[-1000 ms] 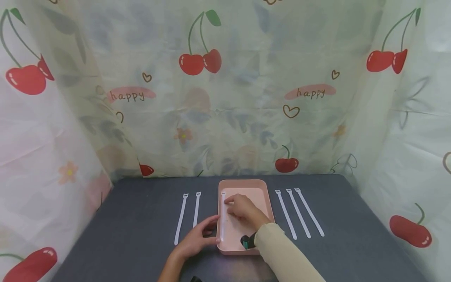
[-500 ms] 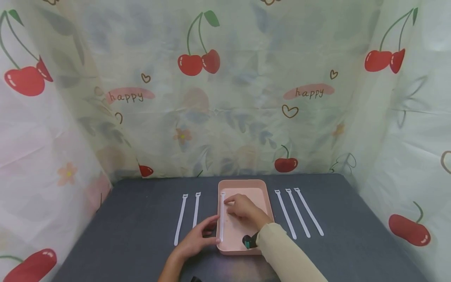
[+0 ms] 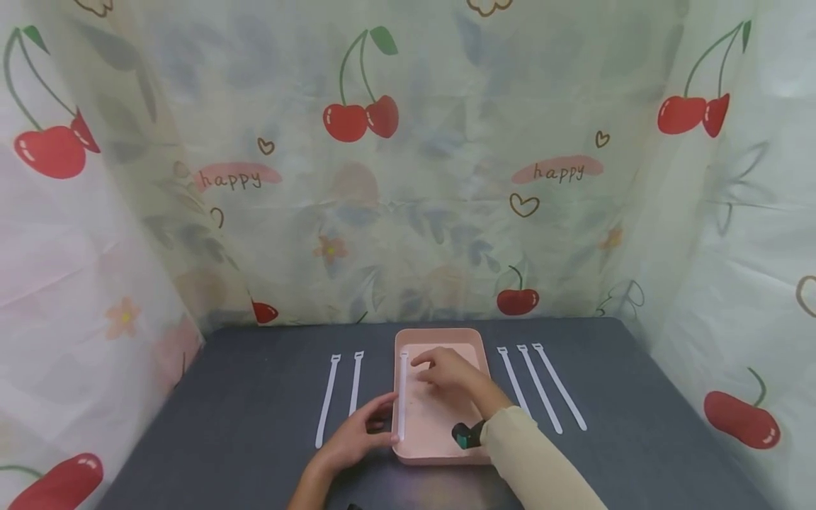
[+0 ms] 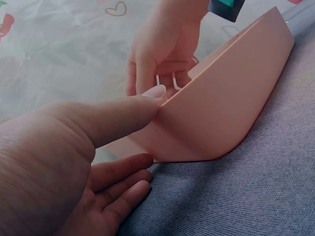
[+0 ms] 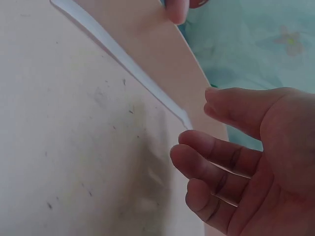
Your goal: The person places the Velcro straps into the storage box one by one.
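Observation:
A shallow pink tray (image 3: 441, 453) lies on the dark tabletop. Along its left inner wall runs a white cable tie (image 3: 403, 397) with a slotted head at the far end. My left hand (image 3: 353, 435) is at the tray's near left side, thumb at the rim and the other fingers touching the outer wall low down. Over the tray, just right of that cable tie, my right hand (image 3: 449, 372) hovers with loosely bent fingers and nothing between them. In the right wrist view the cable tie (image 5: 123, 56) passes beyond the fingertips (image 5: 186, 152), apart from the thumb.
Two more cable ties lie left of the tray, the outer cable tie (image 3: 328, 400) in full view and the inner cable tie (image 3: 356, 375) partly behind the left hand. Right of the tray are three others, including a cable tie (image 3: 559, 386). A patterned curtain (image 3: 433, 177) encloses the table.
My right hand has drawn back slightly to the right and lifted off the cable tie in the tray. The left hand stays at the tray's side.

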The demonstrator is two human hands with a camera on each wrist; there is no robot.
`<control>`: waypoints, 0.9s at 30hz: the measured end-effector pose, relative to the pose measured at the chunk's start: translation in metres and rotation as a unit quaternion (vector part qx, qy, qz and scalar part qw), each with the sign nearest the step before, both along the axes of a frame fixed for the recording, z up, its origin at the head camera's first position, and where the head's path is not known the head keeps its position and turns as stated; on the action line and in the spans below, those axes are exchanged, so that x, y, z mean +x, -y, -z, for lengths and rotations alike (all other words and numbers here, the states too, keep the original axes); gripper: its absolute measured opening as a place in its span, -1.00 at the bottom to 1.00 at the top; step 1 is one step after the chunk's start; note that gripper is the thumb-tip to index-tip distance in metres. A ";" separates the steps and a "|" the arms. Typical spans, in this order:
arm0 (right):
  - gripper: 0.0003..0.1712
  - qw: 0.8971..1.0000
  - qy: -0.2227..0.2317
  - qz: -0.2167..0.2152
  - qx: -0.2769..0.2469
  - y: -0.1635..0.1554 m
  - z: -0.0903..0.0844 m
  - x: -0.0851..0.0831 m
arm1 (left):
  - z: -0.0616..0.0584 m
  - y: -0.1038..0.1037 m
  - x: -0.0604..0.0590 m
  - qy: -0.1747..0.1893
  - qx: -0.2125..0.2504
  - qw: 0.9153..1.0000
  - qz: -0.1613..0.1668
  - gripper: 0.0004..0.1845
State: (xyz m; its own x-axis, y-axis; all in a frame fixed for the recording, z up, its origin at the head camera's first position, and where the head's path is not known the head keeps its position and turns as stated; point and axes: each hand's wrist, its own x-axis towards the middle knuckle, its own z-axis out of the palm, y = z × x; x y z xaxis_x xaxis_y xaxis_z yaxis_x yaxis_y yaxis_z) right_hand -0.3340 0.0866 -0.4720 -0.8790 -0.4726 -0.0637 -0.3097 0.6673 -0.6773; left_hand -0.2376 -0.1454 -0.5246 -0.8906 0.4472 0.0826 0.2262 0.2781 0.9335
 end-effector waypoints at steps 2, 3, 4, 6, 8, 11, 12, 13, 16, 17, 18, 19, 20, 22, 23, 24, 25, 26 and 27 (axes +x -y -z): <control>-0.63 1.000 0.005 0.005 -0.007 -0.006 -0.003 0.001 | 0.000 -0.001 0.000 0.000 0.001 1.000 -0.001 -0.26; -0.62 1.000 0.003 0.007 -0.010 -0.008 -0.004 0.002 | 0.000 -0.001 0.000 0.000 0.001 1.000 -0.001 -0.26; -0.62 1.000 -0.002 0.009 -0.014 -0.011 -0.005 0.003 | -0.001 -0.002 0.000 0.000 0.002 1.000 -0.002 -0.26; -0.61 1.000 -0.020 0.012 -0.017 -0.016 -0.007 0.004 | -0.001 -0.002 0.000 -0.001 0.002 1.000 -0.002 -0.26; -0.62 0.999 -0.046 0.016 -0.016 -0.020 -0.008 0.006 | -0.001 -0.003 0.000 -0.001 0.002 1.000 -0.002 -0.26; -0.65 0.996 -0.083 0.021 -0.016 -0.025 -0.010 0.013 | -0.002 -0.003 0.001 -0.002 0.001 1.000 -0.001 -0.26; -0.66 0.995 -0.092 0.023 -0.017 -0.026 -0.011 0.016 | -0.002 -0.002 0.001 -0.003 0.001 1.000 -0.001 -0.27; -0.67 0.995 -0.099 0.024 -0.019 -0.028 -0.011 0.018 | -0.002 -0.002 0.001 -0.003 0.000 1.000 -0.003 -0.27; -0.67 0.993 -0.115 0.028 -0.031 -0.032 -0.012 0.026 | -0.003 -0.001 0.001 -0.002 0.001 1.000 -0.005 -0.27; -0.67 0.992 -0.118 0.032 -0.035 -0.033 -0.012 0.028 | -0.003 -0.001 0.001 0.001 0.002 1.000 -0.006 -0.27; -0.67 0.991 -0.120 0.037 -0.038 -0.034 -0.012 0.029 | -0.003 -0.001 0.001 0.002 0.003 1.000 -0.006 -0.27; -0.67 0.991 -0.122 0.040 -0.041 -0.036 -0.012 0.031 | -0.003 -0.001 0.000 0.002 0.004 1.000 -0.006 -0.26; -0.67 0.990 -0.123 0.044 -0.045 -0.038 -0.012 0.032 | -0.003 -0.001 0.000 0.001 0.004 1.000 -0.006 -0.26; -0.68 0.990 -0.125 0.050 -0.051 -0.042 -0.010 0.033 | -0.002 -0.001 0.000 -0.005 0.004 1.000 -0.005 -0.26; -0.68 0.989 -0.129 0.048 -0.055 -0.045 -0.008 0.034 | -0.001 -0.001 0.000 -0.008 0.002 1.000 -0.005 -0.26; -0.68 0.988 -0.133 0.047 -0.057 -0.047 -0.007 0.034 | -0.001 -0.001 0.001 -0.013 0.002 1.000 -0.004 -0.26; -0.69 0.988 -0.136 0.045 -0.059 -0.050 -0.005 0.035 | 0.000 -0.001 0.001 -0.016 0.000 1.000 -0.002 -0.26; -0.69 0.987 -0.142 0.043 -0.062 -0.053 -0.003 0.035 | 0.000 -0.002 0.001 -0.018 0.000 1.000 -0.002 -0.26; -0.69 0.986 -0.147 0.043 -0.063 -0.056 -0.001 0.036 | 0.000 -0.002 0.001 -0.020 -0.001 1.000 -0.001 -0.26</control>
